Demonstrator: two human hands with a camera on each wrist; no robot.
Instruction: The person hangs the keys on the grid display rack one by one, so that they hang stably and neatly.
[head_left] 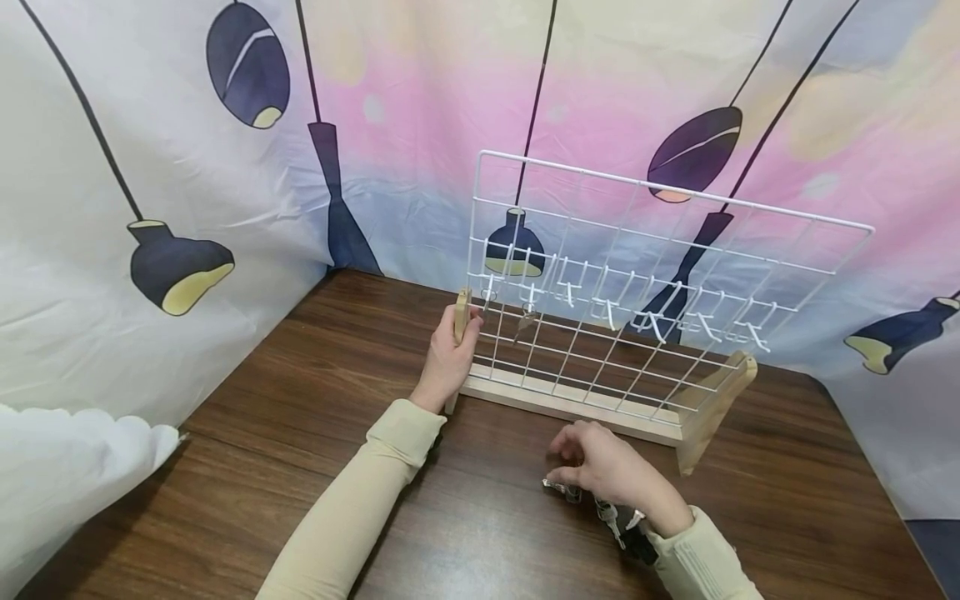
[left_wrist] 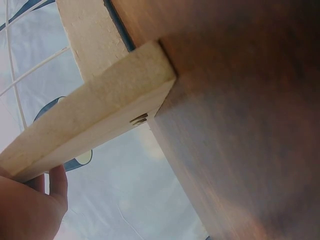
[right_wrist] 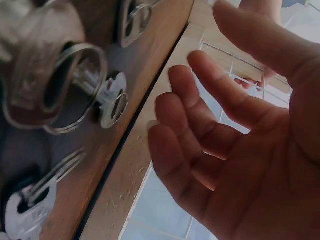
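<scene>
A white wire grid rack (head_left: 675, 190) stands on a wooden base, with a row of white hooks across it. My left hand (head_left: 447, 357) grips its left wooden side panel (head_left: 461, 315), seen close up in the left wrist view as a thick pale board (left_wrist: 100, 102). Over several loose keys (head_left: 609, 517) on the table hovers my right hand (head_left: 611, 467). Its fingers are loosely bent with nothing between them in the right wrist view, beside keys (right_wrist: 114, 102) with metal rings. One key (head_left: 527, 322) hangs from a hook near the left; what hangs on the leftmost hook is unclear.
The dark wooden table (head_left: 300, 467) carries everything. A patterned cloth (head_left: 420, 125) with lamp pictures hangs behind the rack. White fabric (head_left: 75, 475) drapes over the left edge. The rack's right wooden panel (head_left: 716, 408) juts forward beyond the right hand.
</scene>
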